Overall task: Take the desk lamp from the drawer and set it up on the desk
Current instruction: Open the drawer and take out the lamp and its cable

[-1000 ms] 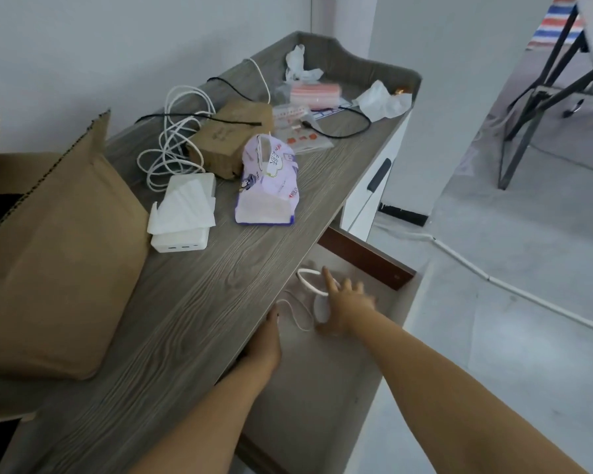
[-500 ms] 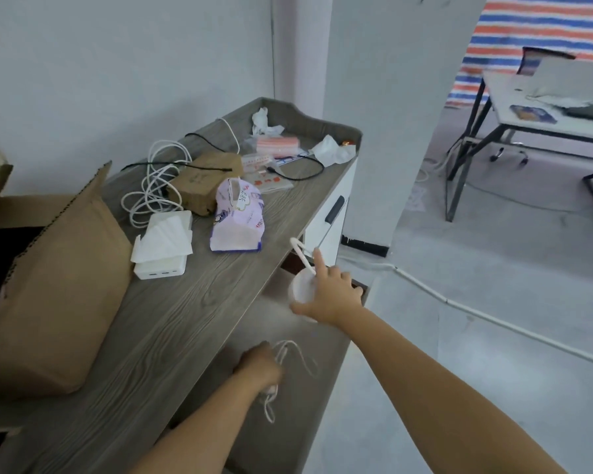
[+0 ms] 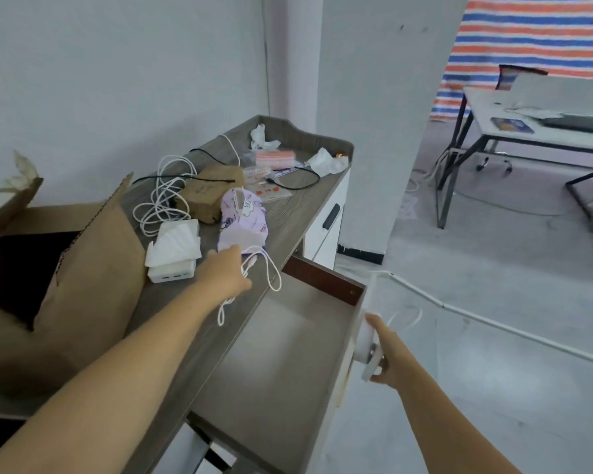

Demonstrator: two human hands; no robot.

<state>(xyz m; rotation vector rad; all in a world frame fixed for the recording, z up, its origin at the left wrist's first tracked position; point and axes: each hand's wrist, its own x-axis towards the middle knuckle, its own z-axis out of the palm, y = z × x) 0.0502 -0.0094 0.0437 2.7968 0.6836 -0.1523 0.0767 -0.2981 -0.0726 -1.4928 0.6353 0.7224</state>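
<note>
Grey concrete floor and a pale wall frame our cluttered wooden desk [image 3: 199,340], its drawer [image 3: 281,354] pulled wide and showing nothing inside. We hold the desk lamp [image 3: 368,347] in our right hand [image 3: 391,360], fingers wrapped around its white round base, out past the drawer's front edge and over the floor; its thin white loop curls up just beyond our knuckles. Our left hand [image 3: 226,273] is closed on the white cable [image 3: 264,271], whose loops dangle below the fist at the desk's edge, just this side of the purple tissue pack [image 3: 242,222]. We judge the lifting-out done and the setting-up begun. Next we need a bare patch of desk near the left fist, so the lamp must swing inward over the drawer and stand on its base there.
</note>
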